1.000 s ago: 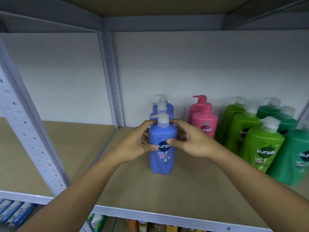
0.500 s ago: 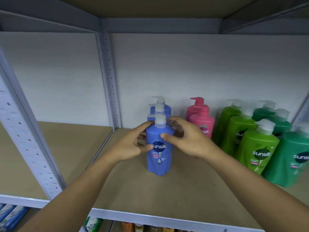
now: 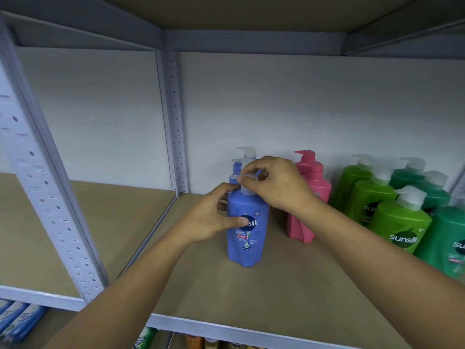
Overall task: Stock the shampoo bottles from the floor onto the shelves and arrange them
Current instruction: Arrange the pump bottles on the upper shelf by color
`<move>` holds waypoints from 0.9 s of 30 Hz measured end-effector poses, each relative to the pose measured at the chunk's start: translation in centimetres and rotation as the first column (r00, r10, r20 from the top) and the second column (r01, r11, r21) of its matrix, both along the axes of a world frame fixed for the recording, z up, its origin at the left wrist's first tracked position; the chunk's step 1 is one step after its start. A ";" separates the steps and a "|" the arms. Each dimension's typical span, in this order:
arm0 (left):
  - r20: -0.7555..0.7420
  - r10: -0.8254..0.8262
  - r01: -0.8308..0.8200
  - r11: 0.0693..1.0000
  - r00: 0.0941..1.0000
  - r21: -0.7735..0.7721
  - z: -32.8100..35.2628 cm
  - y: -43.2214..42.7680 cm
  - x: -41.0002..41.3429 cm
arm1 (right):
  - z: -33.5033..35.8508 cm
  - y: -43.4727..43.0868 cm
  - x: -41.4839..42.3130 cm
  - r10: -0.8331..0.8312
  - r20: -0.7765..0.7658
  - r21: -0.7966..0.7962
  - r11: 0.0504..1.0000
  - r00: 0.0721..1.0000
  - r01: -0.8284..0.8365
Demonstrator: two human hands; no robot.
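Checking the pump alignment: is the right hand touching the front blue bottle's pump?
Touching. The head view shows the right hand pinching the white pump of the front blue bottle; the left hand grips its body.

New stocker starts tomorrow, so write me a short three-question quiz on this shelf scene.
1. True or false: the left hand grips the body of the front blue Sunsilk shampoo bottle.
2. The right hand pinches: A its pump head, B its label, C the shelf post.
3. Fill in: the neighbouring bottles, right of the blue row, are ____.
Key: 1 true; 2 A; 3 pink.
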State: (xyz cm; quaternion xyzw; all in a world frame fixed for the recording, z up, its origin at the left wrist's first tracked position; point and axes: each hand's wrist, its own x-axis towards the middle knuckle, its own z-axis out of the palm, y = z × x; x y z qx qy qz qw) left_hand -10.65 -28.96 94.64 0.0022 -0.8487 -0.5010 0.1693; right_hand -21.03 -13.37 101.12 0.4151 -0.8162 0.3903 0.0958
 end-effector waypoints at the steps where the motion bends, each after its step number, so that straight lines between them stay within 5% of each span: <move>1: 0.001 -0.001 0.001 1.000 1.000 0.001 0.0 0.0 0.0 | 0.1 0.0 0.0 -0.001 0.007 -0.002 1.000 1.000 0.001; 27: -0.016 0.005 -0.005 1.000 1.000 -0.011 -0.4 0.0 0.0 | -0.5 -0.8 0.9 -0.071 0.008 -0.075 0.995 0.997 0.072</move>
